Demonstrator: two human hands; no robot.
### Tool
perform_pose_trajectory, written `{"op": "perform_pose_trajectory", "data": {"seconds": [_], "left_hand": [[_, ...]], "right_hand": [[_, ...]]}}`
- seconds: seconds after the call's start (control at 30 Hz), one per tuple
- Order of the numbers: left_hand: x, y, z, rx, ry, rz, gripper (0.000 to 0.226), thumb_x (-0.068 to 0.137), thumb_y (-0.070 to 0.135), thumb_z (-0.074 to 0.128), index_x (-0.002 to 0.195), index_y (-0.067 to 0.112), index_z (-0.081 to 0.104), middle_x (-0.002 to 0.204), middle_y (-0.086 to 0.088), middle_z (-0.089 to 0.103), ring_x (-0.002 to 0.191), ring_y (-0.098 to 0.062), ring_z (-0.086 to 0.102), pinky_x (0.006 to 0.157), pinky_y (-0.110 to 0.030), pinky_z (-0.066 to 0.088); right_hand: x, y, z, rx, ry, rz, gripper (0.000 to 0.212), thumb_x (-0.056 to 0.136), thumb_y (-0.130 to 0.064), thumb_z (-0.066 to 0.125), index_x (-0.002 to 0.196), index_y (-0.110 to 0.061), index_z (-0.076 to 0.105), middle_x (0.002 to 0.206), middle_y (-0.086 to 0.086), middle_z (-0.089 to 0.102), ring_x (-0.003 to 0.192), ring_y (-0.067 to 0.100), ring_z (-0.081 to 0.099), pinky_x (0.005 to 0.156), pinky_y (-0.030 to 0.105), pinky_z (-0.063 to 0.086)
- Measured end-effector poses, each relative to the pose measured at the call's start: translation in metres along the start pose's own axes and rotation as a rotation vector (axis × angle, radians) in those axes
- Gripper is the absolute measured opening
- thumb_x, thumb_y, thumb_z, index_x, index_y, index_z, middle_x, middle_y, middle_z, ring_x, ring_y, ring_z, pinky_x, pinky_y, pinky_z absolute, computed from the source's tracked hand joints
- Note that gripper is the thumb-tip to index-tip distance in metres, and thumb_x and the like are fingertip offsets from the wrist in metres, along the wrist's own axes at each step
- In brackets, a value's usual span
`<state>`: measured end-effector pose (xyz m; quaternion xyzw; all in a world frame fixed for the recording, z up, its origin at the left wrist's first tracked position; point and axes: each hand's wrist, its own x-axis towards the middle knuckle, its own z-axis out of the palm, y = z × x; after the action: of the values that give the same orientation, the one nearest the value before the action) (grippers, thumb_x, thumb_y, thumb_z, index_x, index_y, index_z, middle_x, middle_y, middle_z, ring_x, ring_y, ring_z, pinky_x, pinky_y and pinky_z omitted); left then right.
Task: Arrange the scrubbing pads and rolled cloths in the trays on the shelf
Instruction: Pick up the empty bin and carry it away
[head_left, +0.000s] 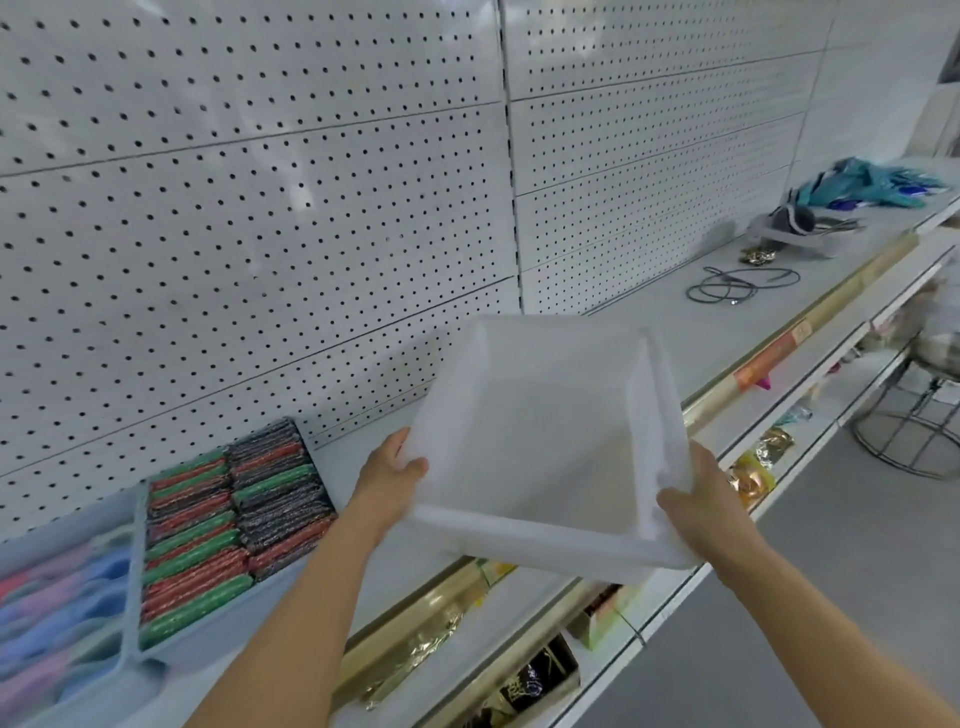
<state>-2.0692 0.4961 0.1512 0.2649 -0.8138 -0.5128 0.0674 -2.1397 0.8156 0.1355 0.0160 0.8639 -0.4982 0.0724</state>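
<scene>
Translucent, seemingly matt plastic tray

pastel pink and blue rolled cloths at 8 o'clock: blurred, cut by left edge | teal-and-blue heap of packets at 2 o'clock: smeared, unidentifiable | gold foil goods on lower shelf: mostly hidden (under the shelf lip) | white translucent plastic tray: motion-blurred
</scene>
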Motion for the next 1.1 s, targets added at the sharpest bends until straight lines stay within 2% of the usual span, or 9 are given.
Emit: {"op": "perform_pose_trajectory", "data": {"seconds": [0.13,0.27,0.37,0.47,0.63,0.8,0.97,1.03,1.1], "left_hand": [[-0.035,-0.004,0.019,-0.016,0.122,0.070,0.044,0.095,0.014,0.051,0.136,0.027,0.047,0.126,0.003,0.055,0.109,-0.020,0.055,0.095,-0.036,0.046],[-0.081,-0.013,0.046,-0.003,0.222,0.099,0.047,0.096,0.017,0.052,0.141,0.028,0.042,0.128,0.003,0.057,0.110,-0.021,0.056,0.099,-0.043,0.047],[-0.127,-0.021,0.076,0.007,0.318,0.082,0.045,0.096,0.017,0.051,0.139,0.026,0.043,0.130,0.004,0.056,0.114,-0.021,0.056,0.099,-0.045,0.047],[-0.180,-0.023,0.111,-0.019,0.428,0.061,0.044,0.094,0.011,0.054,0.136,0.024,0.047,0.125,0.012,0.054,0.113,-0.014,0.053,0.095,-0.034,0.044],[-0.264,-0.023,0.159,-0.074,0.570,-0.037,0.049,0.090,0.012,0.062,0.133,0.033,0.051,0.110,0.016,0.062,0.099,-0.009,0.060,0.087,-0.034,0.052],[-0.344,-0.043,0.200,-0.049,0.737,-0.168,0.046,0.091,0.020,0.057,0.134,0.035,0.050,0.114,0.016,0.065,0.100,-0.007,0.062,0.087,-0.037,0.054],[-0.422,-0.066,0.221,-0.077,0.908,-0.232,0.046,0.092,0.019,0.059,0.136,0.028,0.050,0.116,0.014,0.065,0.100,-0.005,0.063,0.085,-0.033,0.057],[-0.449,-0.074,0.220,-0.094,0.960,-0.266,0.042,0.092,0.016,0.058,0.132,0.027,0.053,0.112,0.014,0.066,0.098,-0.003,0.063,0.084,-0.033,0.057],[-0.475,-0.082,0.215,-0.091,1.023,-0.308,0.041,0.091,0.015,0.059,0.130,0.030,0.054,0.115,0.014,0.065,0.101,-0.004,0.063,0.089,-0.035,0.056]], "right_hand": [[-0.015,0.020,-0.011,0.039,0.048,-0.042,0.066,0.086,-0.001,0.051,0.145,-0.024,0.029,0.114,0.003,0.053,0.094,0.030,0.056,0.076,0.041,0.050],[-0.029,0.048,-0.030,0.071,0.031,-0.101,0.068,0.087,-0.002,0.053,0.146,-0.025,0.030,0.133,0.003,0.049,0.112,0.031,0.052,0.093,0.049,0.047],[-0.037,0.073,-0.054,0.056,-0.002,-0.163,0.069,0.087,-0.002,0.054,0.148,-0.023,0.029,0.139,0.002,0.047,0.119,0.028,0.049,0.099,0.046,0.043],[-0.043,0.101,-0.082,0.051,-0.077,-0.234,0.069,0.086,-0.004,0.056,0.147,-0.024,0.030,0.138,-0.004,0.048,0.118,0.021,0.049,0.100,0.042,0.044],[-0.047,0.140,-0.125,-0.005,-0.223,-0.361,0.069,0.085,-0.010,0.060,0.145,-0.033,0.033,0.139,-0.008,0.049,0.123,0.020,0.049,0.101,0.048,0.045],[-0.068,0.156,-0.144,0.034,-0.380,-0.473,0.067,0.083,0.004,0.058,0.140,-0.028,0.042,0.123,-0.009,0.056,0.107,0.017,0.055,0.086,0.032,0.044],[-0.093,0.161,-0.132,-0.027,-0.565,-0.596,0.066,0.075,-0.019,0.055,0.139,-0.030,0.042,0.126,-0.007,0.056,0.108,0.018,0.055,0.089,0.036,0.044],[-0.103,0.160,-0.117,-0.032,-0.636,-0.624,0.064,0.082,-0.010,0.059,0.140,-0.030,0.041,0.131,-0.008,0.054,0.114,0.018,0.053,0.096,0.040,0.043],[-0.117,0.157,-0.099,-0.046,-0.700,-0.651,0.068,0.083,0.000,0.059,0.141,-0.029,0.039,0.131,-0.011,0.050,0.116,0.016,0.050,0.097,0.037,0.040]]}}
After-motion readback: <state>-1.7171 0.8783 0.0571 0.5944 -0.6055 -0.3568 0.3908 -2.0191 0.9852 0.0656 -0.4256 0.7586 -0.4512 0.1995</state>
